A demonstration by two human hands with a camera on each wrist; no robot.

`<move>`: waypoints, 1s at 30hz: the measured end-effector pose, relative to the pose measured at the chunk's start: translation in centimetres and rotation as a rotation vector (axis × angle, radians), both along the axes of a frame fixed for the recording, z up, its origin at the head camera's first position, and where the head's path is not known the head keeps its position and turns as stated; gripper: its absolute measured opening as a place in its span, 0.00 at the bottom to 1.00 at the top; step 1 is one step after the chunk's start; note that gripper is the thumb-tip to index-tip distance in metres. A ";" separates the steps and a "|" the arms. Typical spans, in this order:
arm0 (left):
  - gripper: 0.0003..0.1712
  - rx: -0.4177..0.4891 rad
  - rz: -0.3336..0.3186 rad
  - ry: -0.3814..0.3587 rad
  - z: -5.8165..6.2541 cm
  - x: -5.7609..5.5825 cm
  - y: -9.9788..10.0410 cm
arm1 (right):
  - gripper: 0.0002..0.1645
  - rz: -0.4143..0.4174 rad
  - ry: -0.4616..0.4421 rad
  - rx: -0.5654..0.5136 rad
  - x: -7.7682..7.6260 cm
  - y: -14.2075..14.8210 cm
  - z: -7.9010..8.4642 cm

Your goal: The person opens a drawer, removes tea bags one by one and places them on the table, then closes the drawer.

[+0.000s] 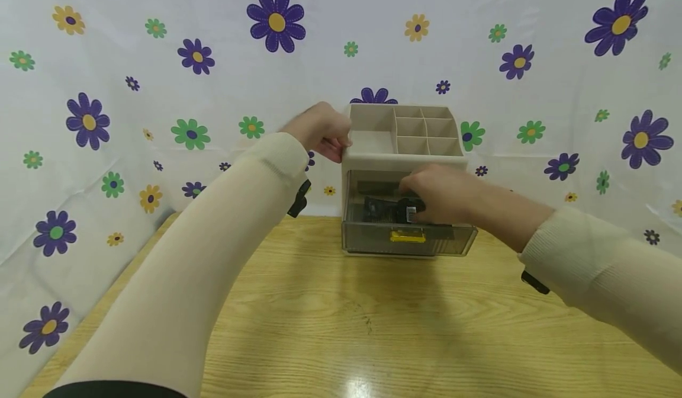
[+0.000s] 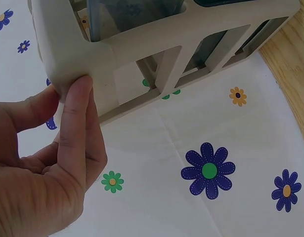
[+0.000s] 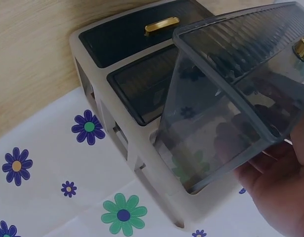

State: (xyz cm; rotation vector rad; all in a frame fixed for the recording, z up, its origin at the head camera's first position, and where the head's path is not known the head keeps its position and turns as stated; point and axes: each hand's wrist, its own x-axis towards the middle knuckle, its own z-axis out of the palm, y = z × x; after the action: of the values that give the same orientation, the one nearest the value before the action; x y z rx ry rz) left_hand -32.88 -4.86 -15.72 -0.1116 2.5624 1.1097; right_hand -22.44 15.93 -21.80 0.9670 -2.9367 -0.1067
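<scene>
In my head view, the organizer (image 1: 373, 161) is standing on the wooden table (image 1: 319, 327), its back facing the flowered cloth (image 1: 319, 78). The left hand (image 1: 322, 128) is holding on at the organizer's upper left corner; on my left wrist view I am seeing the thumb and fingertips pinching that edge, nearly closed, the corner between them.

The top drawer (image 1: 364, 241) is sitting pulled out, its clear smoky front bearing a gold handle (image 1: 407, 236). Inside it a black item (image 1: 379, 209) is lying, with a white label (image 1: 411, 214) showing just beside the right hand (image 1: 444, 193). That hand is reaching in over the drawer's side, its fingers bent and partly hidden; I am not able to tell whether they are gripping anything.

Through the right wrist view I am making out the middle drawer (image 3: 142, 84) and bottom drawer (image 3: 134, 34), both sitting closed. Divided compartments (image 1: 412, 127) are taking up the organizer's top right, and pale sleeves (image 1: 213, 238) are covering both forearms.
</scene>
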 end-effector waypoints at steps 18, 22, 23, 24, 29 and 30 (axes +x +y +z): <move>0.17 -0.063 -0.053 -0.047 0.5 0.2 0.0 | 0.20 0.051 -0.168 0.057 -1.3 0.6 -0.8; 0.16 -0.063 -0.071 -0.028 0.6 0.3 -0.1 | 0.20 0.043 -0.151 0.067 -1.6 0.7 -0.7; 0.15 -0.065 -0.076 -0.022 0.7 0.3 -0.1 | 0.20 0.037 -0.148 0.070 -1.7 0.8 -0.7; 0.15 -0.069 -0.080 -0.018 0.7 0.3 -0.1 | 0.20 0.033 -0.144 0.071 -1.7 0.8 -0.7; 0.14 -0.087 -0.108 -0.020 0.7 0.1 0.1 | 0.23 0.011 -0.131 0.076 -1.8 1.0 -0.7; 0.13 -0.099 -0.117 -0.016 0.7 0.1 0.2 | 0.23 0.010 -0.129 0.079 -1.8 1.0 -0.7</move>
State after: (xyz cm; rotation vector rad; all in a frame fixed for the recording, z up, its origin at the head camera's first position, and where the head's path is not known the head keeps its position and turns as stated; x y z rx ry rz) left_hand -32.82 -4.69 -15.04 0.0054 2.5739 0.9360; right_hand -24.23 16.94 -22.53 1.0363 -3.0658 -0.1681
